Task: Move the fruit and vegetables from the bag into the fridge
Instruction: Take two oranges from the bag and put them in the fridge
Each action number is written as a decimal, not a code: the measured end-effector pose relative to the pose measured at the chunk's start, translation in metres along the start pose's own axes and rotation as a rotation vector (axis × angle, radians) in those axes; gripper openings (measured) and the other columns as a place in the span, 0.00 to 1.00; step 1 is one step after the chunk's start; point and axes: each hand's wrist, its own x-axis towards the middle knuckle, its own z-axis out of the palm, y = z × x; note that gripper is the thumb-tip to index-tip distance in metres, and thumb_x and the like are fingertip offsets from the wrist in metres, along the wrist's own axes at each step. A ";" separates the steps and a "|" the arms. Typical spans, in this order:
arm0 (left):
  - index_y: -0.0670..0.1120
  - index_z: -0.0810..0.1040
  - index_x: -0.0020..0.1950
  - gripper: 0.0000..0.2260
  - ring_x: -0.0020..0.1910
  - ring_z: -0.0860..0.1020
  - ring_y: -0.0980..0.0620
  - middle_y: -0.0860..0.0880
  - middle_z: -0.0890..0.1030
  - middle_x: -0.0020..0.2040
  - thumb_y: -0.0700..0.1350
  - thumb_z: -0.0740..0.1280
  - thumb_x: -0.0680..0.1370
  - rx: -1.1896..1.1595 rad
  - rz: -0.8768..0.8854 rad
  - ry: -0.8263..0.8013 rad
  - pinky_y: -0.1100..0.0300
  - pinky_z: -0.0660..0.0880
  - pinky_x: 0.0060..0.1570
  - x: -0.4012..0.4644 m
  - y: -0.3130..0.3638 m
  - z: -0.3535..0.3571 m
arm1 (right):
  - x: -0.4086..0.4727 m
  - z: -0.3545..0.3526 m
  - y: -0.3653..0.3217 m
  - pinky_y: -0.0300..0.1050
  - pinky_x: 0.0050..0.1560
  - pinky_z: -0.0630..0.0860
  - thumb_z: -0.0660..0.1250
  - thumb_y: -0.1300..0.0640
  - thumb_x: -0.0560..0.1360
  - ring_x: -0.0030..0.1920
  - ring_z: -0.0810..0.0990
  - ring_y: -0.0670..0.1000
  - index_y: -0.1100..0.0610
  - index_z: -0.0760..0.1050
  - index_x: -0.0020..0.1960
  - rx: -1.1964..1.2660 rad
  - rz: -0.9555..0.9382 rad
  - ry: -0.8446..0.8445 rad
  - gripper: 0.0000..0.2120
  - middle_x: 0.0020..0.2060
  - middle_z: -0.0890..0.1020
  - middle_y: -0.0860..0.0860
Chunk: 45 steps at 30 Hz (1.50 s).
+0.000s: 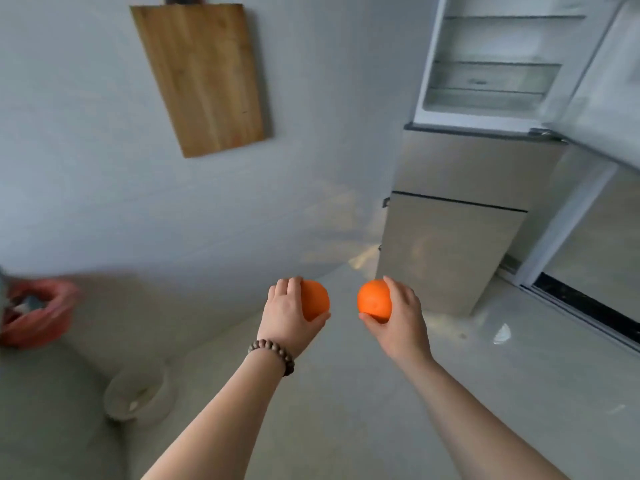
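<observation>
My left hand grips an orange, and my right hand grips a second orange. Both are held out in front of me at about the same height, a short gap between the two fruits. The fridge stands ahead to the right with its upper door swung open, showing bare white shelves. A red plastic bag sits blurred at the far left on a counter; its contents are unclear.
A wooden cutting board hangs on the grey wall. A pale round bin stands on the floor below the counter. A sliding door track runs along the right, beside the fridge.
</observation>
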 end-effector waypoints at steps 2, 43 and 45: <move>0.45 0.63 0.70 0.34 0.65 0.65 0.47 0.47 0.68 0.66 0.57 0.71 0.70 -0.015 0.044 -0.025 0.56 0.65 0.64 0.042 0.027 0.018 | 0.036 -0.014 0.022 0.49 0.58 0.71 0.75 0.52 0.66 0.66 0.67 0.55 0.55 0.63 0.71 -0.005 0.038 0.052 0.37 0.65 0.69 0.54; 0.48 0.61 0.73 0.35 0.65 0.67 0.46 0.46 0.63 0.65 0.51 0.72 0.71 -0.370 0.598 -0.022 0.61 0.65 0.62 0.700 0.326 0.201 | 0.665 -0.116 0.201 0.44 0.59 0.68 0.75 0.54 0.66 0.59 0.70 0.55 0.49 0.61 0.72 -0.063 0.094 0.542 0.39 0.62 0.65 0.54; 0.47 0.63 0.72 0.34 0.62 0.69 0.47 0.46 0.63 0.65 0.50 0.74 0.70 -0.422 0.609 -0.008 0.63 0.65 0.60 0.723 0.341 0.206 | 0.692 -0.125 0.206 0.41 0.57 0.68 0.75 0.54 0.66 0.58 0.70 0.53 0.49 0.63 0.70 -0.055 0.076 0.548 0.36 0.62 0.65 0.53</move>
